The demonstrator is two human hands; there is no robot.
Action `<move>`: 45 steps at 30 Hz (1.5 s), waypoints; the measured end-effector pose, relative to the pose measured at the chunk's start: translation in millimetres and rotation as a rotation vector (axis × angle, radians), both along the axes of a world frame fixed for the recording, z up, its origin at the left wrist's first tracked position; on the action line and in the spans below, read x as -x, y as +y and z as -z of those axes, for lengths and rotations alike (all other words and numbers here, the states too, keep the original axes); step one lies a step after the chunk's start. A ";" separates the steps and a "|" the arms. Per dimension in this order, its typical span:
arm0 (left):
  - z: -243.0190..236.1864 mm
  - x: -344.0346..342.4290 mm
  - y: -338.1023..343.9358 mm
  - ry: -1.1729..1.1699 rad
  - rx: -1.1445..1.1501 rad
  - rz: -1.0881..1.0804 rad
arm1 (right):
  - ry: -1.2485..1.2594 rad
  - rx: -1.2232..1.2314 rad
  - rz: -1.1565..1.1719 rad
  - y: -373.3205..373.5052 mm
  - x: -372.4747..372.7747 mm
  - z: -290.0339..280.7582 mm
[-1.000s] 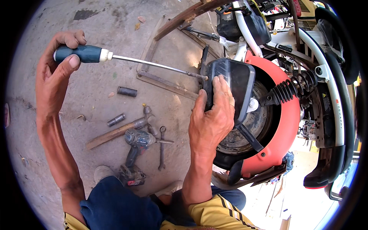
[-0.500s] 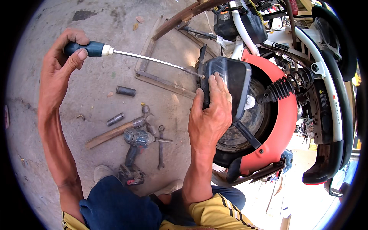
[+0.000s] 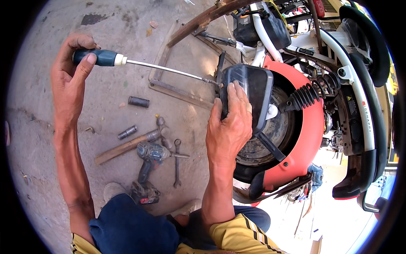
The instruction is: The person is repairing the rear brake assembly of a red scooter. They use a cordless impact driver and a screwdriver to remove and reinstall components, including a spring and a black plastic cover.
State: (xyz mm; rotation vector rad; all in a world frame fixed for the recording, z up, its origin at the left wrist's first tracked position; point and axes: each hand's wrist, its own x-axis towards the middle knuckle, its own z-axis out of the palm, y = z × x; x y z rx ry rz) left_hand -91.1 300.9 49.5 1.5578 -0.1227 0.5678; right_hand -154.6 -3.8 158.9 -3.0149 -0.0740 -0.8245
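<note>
My left hand (image 3: pixel 74 63) is closed round the dark green handle of a long screwdriver (image 3: pixel 165 71), the thumb pressed along its side. The shaft runs right, and its tip meets the left edge of a black plastic cover (image 3: pixel 253 86). My right hand (image 3: pixel 230 114) lies on that cover with fingers stretched out and thumb apart, pressing its near side. The cover sits over the wheel (image 3: pixel 258 152), inside a red fender (image 3: pixel 302 144). Whether a screw sits under the tip is too small to tell.
On the concrete lie a hammer (image 3: pixel 127 148), a cordless impact driver (image 3: pixel 149 158), a wrench (image 3: pixel 177 163) and two sockets (image 3: pixel 138 101). A rusty metal frame (image 3: pixel 182 91) stands behind them. A black shock absorber (image 3: pixel 304 96) and white scooter frame tube (image 3: pixel 359 97) are at right.
My left hand has shifted slightly right, its fingers turned a little on the screwdriver handle. My right hand stays on the cover. The whole vehicle appears slightly further left in view.
</note>
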 end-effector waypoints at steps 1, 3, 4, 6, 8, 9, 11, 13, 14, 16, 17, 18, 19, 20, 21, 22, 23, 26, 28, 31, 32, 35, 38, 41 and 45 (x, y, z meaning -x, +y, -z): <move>1.7 -0.5 -0.9 -0.063 0.041 0.009 | 0.000 -0.001 0.002 0.3 -0.8 -0.4; -9.0 5.6 -5.9 -0.022 0.184 0.072 | 0.008 0.006 0.011 1.3 -1.5 0.1; -16.2 7.4 -9.2 -0.002 0.256 0.103 | 0.013 0.014 0.016 2.3 -2.1 -0.2; -28.5 3.3 -16.0 0.093 0.333 0.065 | 0.025 0.023 0.017 2.7 -1.1 -0.7; -26.6 -4.0 -10.7 0.227 0.180 0.028 | 0.035 0.025 0.012 0.0 1.4 -1.3; -18.3 -7.3 5.4 0.313 -0.012 0.001 | 0.041 0.031 0.012 2.3 2.3 -3.3; -9.6 -7.6 10.6 0.340 -0.109 -0.030 | 0.056 0.037 0.013 5.6 5.4 -3.9; -13.0 0.1 8.0 0.275 -0.016 0.027 | 0.042 0.050 0.023 4.3 3.4 -3.3; -13.8 2.7 5.8 0.247 0.028 0.060 | 0.041 0.055 0.034 3.2 4.2 -2.0; -6.4 -9.0 -8.3 -0.030 0.136 0.001 | 0.038 0.051 0.036 2.0 4.7 1.0; -6.4 -11.2 -8.5 -0.097 0.149 -0.005 | 0.032 0.050 0.033 2.7 3.3 0.5; -6.0 -13.1 -8.6 -0.162 0.159 -0.009 | 0.035 0.047 0.032 4.2 2.3 0.2; -9.0 -12.4 -3.5 -0.151 0.127 0.016 | 0.038 0.044 0.031 6.2 1.4 0.1; -12.5 -11.5 -2.0 -0.066 0.117 0.047 | 0.038 0.049 0.037 5.1 1.4 -0.6; -15.9 -10.7 -0.5 0.019 0.103 0.078 | 0.031 0.048 0.036 3.3 1.3 -1.0; -21.5 -6.4 2.1 0.181 0.101 0.111 | 0.024 0.047 0.035 1.0 1.1 -1.1; -25.4 -2.5 6.3 0.345 0.088 0.132 | 0.018 0.036 0.024 1.7 0.2 -0.6; -17.1 -0.2 8.6 0.362 0.108 0.114 | -0.003 -0.001 0.010 1.6 0.6 -1.9; -16.3 0.8 4.8 0.243 0.149 0.111 | 0.006 -0.055 0.009 3.7 0.8 -2.9; -17.2 -4.8 -4.8 -0.007 0.191 0.058 | 0.002 -0.099 -0.002 6.4 0.2 -0.4; -18.3 -6.6 -9.0 -0.035 0.183 0.049 | -0.004 -0.105 0.001 4.4 0.7 0.9; -26.5 -8.9 -13.1 -0.019 0.123 0.033 | -0.053 -0.013 0.009 0.5 -2.6 3.8; -24.1 -0.2 12.8 0.449 0.105 0.121 | -0.029 0.025 -0.002 2.3 -4.8 2.2; -9.4 -1.2 9.2 0.277 0.116 0.126 | 0.019 0.043 0.033 8.8 -5.7 -2.3; -10.3 -3.0 -4.5 -0.007 0.289 0.147 | 0.030 0.034 0.033 8.9 -7.7 -5.1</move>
